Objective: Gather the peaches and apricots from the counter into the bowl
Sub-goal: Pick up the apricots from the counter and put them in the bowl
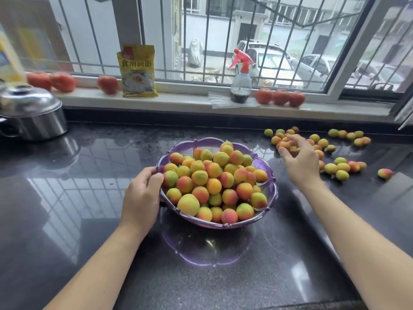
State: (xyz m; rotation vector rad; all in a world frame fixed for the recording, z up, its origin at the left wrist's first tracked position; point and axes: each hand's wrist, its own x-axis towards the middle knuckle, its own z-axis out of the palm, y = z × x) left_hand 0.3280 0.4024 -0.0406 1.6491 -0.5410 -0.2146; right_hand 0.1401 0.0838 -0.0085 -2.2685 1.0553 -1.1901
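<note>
The dark polished counter (93,198) carries a purple bowl (271,193) at its middle. Loose fruit (339,167) lies scattered to the right, and a steel pot (33,117) stands far left.

The yellow packet (138,71) standing on the windowsill in the upper left of the frame carries the dark printed characters 食用碱面, and its small red corner logo is too blurred to read.

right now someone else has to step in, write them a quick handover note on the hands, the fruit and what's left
Left hand grips the rim of the purple bowl, steadying it.
Right hand reaches over the loose fruit on the counter; motion blur hides whether it holds any.
Done: the bowl is heaped with fruit.
Left: a scatter of loose fruit to the bowl's right, near the windowsill, needs gathering.
</note>
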